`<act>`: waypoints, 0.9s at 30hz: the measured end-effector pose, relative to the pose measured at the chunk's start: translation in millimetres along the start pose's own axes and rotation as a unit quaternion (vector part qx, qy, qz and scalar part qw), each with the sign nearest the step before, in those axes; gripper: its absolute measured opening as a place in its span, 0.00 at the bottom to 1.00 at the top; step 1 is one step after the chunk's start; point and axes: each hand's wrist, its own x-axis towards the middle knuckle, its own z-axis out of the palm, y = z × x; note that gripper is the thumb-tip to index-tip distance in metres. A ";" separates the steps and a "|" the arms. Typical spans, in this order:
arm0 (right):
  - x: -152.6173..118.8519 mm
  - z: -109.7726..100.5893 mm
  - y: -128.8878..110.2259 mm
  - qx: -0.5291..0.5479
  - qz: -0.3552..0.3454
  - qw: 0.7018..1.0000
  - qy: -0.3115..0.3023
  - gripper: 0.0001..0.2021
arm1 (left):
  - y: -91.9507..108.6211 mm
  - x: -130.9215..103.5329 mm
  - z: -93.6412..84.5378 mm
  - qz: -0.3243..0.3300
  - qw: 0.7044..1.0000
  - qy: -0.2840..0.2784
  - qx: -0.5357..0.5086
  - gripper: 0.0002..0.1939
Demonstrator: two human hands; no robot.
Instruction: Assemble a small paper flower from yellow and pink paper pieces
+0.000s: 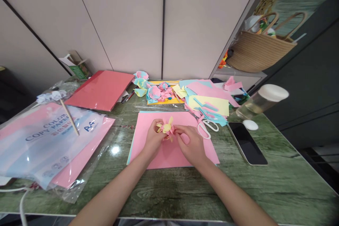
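Between my two hands is a small paper flower [167, 128] with yellow and pink petals, held above a stack of pink paper [169, 159]. My left hand [154, 137] grips the flower from its left side, fingers closed round it. On the other side, the thumb and fingertips of my right hand [191, 144] pinch a pink petal at the flower's edge. White-handled scissors [208, 128] lie on the paper just beyond my right hand. Their blades are partly covered by paper scraps.
Paper flowers [154, 92] and coloured scraps [212, 104] line the back. At left lie a bagged paper pack [50, 141] and a red folder [102, 90]. A phone [248, 144], a white cap [250, 124] and a clear bottle [261, 100] are at right.
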 end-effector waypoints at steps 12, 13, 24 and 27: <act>10.1 -13.5 -1.2 0.086 -0.011 0.995 -0.038 0.06 | 10.7 2.6 -9.2 0.062 0.992 -0.092 0.061 0.23; 9.5 -13.5 -1.7 0.088 -0.019 0.995 -0.038 0.06 | 12.0 2.2 -9.4 0.069 0.991 -0.098 0.059 0.23; 4.1 -8.5 3.7 0.126 -0.105 0.986 -0.025 0.11 | 13.1 -1.5 -11.8 -0.016 0.982 -0.186 -0.026 0.21; 3.1 -6.7 3.7 0.129 -0.108 0.985 -0.022 0.11 | 14.5 -1.1 -11.9 -0.018 0.983 -0.179 -0.022 0.22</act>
